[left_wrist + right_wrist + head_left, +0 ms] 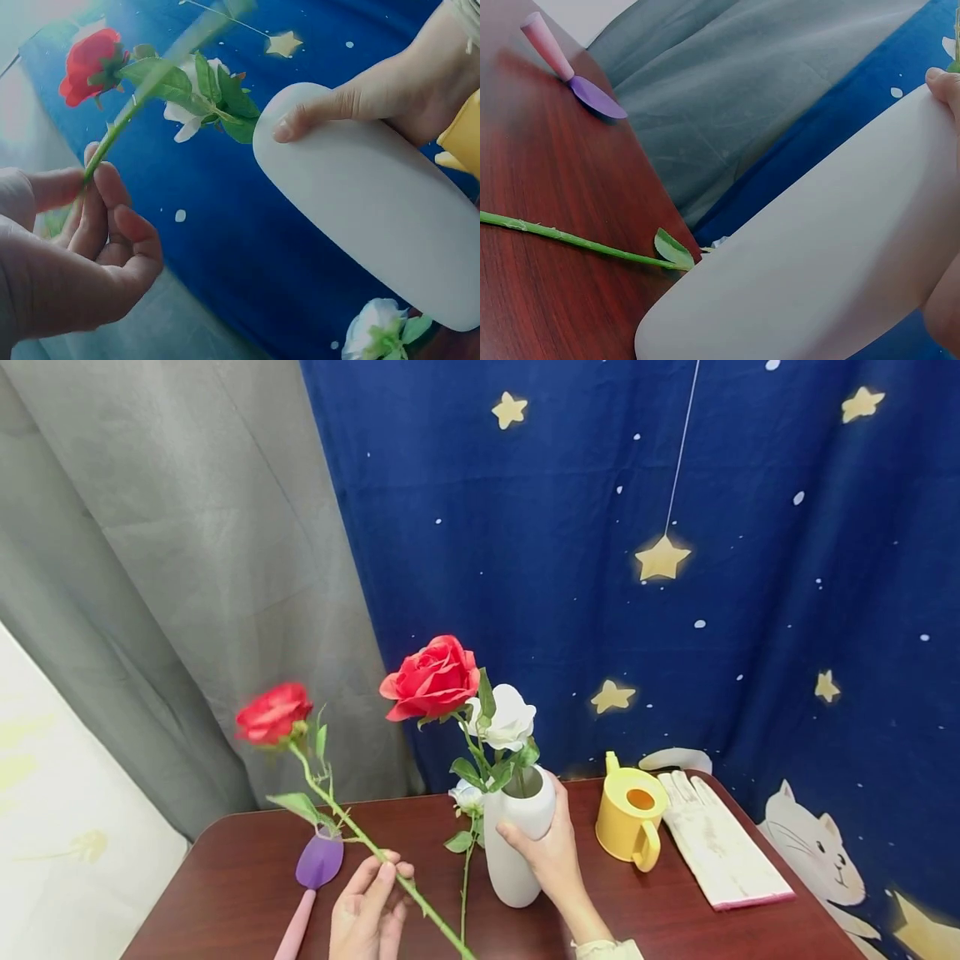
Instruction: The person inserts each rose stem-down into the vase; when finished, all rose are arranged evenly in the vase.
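My left hand [369, 908] pinches the green stem of a red rose [274, 714] between thumb and fingertips. The stem slants down to the right, its bloom up at the left. My right hand [551, 852] grips a white vase [512, 868] near its neck, thumb across the front. Out of the vase mouth rise another red rose [431, 679] and a white rose [506, 718] with green leaves. A second white rose [468, 797] lies on the table left of the vase; in the right wrist view its stem [577, 241] stretches over the wood.
A purple trowel [320, 860] with a pink handle lies at the left of the dark red table [232, 860]. To the right stand a yellow watering can [622, 827] and a pair of white gloves [723, 852]. Grey and blue star-patterned curtains [562, 568] hang behind.
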`<state>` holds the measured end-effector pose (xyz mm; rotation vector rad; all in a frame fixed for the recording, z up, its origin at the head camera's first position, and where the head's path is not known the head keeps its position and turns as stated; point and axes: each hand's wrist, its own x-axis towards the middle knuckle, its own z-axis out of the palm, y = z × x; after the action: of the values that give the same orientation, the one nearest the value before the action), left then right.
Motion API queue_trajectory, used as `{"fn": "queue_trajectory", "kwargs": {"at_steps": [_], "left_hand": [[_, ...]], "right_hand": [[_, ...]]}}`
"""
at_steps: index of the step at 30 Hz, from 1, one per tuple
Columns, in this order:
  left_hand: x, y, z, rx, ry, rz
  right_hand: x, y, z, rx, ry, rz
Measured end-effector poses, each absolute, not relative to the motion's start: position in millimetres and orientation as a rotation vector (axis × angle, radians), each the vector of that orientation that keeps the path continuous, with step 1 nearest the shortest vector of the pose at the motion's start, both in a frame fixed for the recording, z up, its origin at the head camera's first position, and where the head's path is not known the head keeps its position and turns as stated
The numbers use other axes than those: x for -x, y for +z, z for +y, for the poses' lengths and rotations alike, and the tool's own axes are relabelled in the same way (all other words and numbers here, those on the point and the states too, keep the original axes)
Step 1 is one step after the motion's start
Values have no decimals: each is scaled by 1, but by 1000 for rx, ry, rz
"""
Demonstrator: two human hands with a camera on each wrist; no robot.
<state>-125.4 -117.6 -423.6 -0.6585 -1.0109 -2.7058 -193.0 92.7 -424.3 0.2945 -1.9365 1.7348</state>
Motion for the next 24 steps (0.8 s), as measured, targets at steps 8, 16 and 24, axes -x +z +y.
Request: {"fn": "queue_trajectory", "kwargs": {"at_steps": [8, 16, 24], "left_hand": [[128, -397, -106, 114, -2756, -977], [135, -383, -94, -36, -2623, -923], [154, -385, -86, 47, -2409, -868]], "right_hand": [[189, -417, 92, -274, 1748, -1953], [194, -424, 94, -302, 1743, -1935], [212, -452, 98, -302, 1726, -1931]]}}
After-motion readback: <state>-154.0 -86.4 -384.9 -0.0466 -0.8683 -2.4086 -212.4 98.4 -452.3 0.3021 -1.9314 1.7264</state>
